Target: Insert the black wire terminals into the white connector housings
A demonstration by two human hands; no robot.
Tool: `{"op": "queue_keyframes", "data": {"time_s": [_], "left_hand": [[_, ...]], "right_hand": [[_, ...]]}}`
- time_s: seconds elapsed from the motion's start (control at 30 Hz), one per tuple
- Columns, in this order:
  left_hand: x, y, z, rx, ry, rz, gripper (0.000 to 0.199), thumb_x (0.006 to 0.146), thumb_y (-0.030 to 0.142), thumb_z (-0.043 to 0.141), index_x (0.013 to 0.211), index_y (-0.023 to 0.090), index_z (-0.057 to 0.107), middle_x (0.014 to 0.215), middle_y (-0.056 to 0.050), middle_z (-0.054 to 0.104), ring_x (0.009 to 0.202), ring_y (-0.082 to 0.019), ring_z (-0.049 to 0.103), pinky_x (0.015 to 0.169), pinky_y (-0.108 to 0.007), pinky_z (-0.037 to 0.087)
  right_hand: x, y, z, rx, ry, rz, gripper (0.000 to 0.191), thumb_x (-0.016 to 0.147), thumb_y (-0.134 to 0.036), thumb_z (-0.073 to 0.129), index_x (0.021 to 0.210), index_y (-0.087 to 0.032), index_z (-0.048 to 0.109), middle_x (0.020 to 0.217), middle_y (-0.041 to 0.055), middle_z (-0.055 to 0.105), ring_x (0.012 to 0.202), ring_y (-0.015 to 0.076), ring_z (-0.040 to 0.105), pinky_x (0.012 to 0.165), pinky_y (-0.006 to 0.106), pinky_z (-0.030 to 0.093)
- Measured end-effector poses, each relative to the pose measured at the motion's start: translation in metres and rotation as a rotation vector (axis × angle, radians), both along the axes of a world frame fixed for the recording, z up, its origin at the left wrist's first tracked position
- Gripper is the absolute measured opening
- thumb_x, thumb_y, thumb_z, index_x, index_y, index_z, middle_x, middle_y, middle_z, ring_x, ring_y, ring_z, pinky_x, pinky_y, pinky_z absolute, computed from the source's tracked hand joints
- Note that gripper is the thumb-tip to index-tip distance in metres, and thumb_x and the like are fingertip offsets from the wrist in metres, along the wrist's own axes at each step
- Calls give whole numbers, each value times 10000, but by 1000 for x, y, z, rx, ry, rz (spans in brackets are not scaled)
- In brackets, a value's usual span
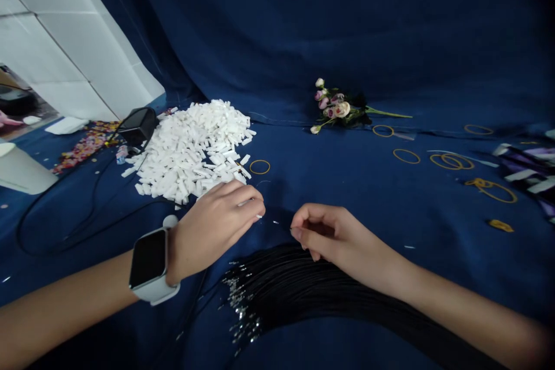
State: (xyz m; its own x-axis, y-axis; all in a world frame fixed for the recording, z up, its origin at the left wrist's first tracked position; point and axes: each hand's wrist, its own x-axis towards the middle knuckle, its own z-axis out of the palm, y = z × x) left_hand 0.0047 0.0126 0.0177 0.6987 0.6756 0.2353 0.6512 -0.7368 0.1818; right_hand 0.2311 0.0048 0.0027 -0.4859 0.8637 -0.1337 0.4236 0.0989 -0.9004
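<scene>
My left hand (221, 222), with a smartwatch (150, 258) on its wrist, is closed at the near edge of a heap of small white pieces (195, 144). A small white tip shows at its fingertips; the rest is hidden by the fingers. To the right, my right hand (329, 237) holds thumb and forefinger pinched together over a bundle of black cords (299, 283). What it grips is too small to make out. Silvery ends of the cords point left, below the gap between my hands.
Artificial flowers (336, 107) lie at the back. Yellow rubber bands (451, 161) are scattered to the right, near purple-and-black bundles (531, 176). At left are a black adapter (137, 125) with a cable, pink and yellow bits (89, 144) and a white cup (23, 170).
</scene>
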Motion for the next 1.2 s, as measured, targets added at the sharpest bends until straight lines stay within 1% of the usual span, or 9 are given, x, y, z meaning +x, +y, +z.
{"op": "queue_keyframes", "data": {"time_s": [0.07, 0.13, 0.23, 0.3, 0.37, 0.53, 0.87, 1.07, 1.2], "left_hand": [[3, -7, 2, -158, -223, 56, 140, 953, 148, 513, 899, 166, 640, 929, -36, 705, 895, -194, 646, 814, -357, 515], [6, -14, 3, -416, -438, 175, 66, 907, 176, 592, 905, 190, 657, 863, -2, 721, 815, -155, 675, 751, -293, 534], [10, -21, 1, -803, -668, 262, 109, 872, 225, 634, 971, 226, 681, 900, 7, 758, 855, -144, 714, 745, -257, 552], [10, -22, -2, -961, -768, 260, 112, 865, 227, 638, 966, 218, 684, 919, -4, 772, 872, -138, 724, 764, -248, 551], [9, -22, -7, -1040, -826, 259, 85, 852, 205, 650, 929, 204, 685, 902, -8, 774, 852, -126, 722, 765, -235, 544], [8, -25, -14, -1085, -843, 259, 52, 833, 224, 690, 877, 197, 697, 875, -11, 750, 814, -128, 692, 696, -226, 521], [9, -26, -12, -1078, -812, 261, 52, 799, 155, 702, 828, 198, 709, 781, 39, 726, 707, -78, 637, 623, -181, 459], [10, -26, -12, -1047, -784, 262, 53, 799, 163, 706, 835, 198, 725, 788, 36, 742, 705, -85, 648, 636, -185, 481], [8, -27, -12, -941, -731, 262, 71, 800, 152, 707, 839, 201, 741, 825, 30, 757, 724, -93, 658, 654, -186, 503]], "right_hand": [[-1, -5, 2, 21, 42, -53, 274, 909, -432, 538, 807, -182, 584, 639, -27, 527, 526, 85, 471, 484, 222, 404], [-3, -11, 5, 46, 72, -99, 269, 899, -438, 532, 819, -191, 601, 625, -26, 518, 526, 89, 452, 477, 222, 385], [-5, -20, 12, 79, 96, -142, 267, 896, -434, 541, 805, -200, 630, 619, -19, 520, 554, 104, 461, 494, 228, 385], [-7, -25, 14, 93, 104, -152, 257, 893, -418, 555, 779, -207, 645, 613, -16, 531, 558, 108, 465, 499, 228, 385], [-9, -27, 14, 116, 101, -157, 231, 884, -384, 565, 755, -215, 655, 594, -19, 539, 537, 106, 459, 481, 221, 377], [-10, -28, 10, 171, 58, -149, 194, 841, -310, 565, 690, -225, 651, 524, -31, 510, 464, 95, 427, 407, 194, 346], [-10, -27, 4, 149, 54, -98, 187, 828, -302, 570, 672, -242, 654, 494, -41, 482, 434, 91, 397, 377, 192, 313], [-11, -26, 0, 167, 62, -78, 178, 840, -299, 578, 693, -246, 664, 500, -42, 493, 435, 91, 403, 384, 198, 319], [-10, -28, 0, 213, 30, -63, 186, 857, -300, 563, 707, -247, 660, 511, -41, 507, 437, 93, 418, 379, 205, 307]]}}
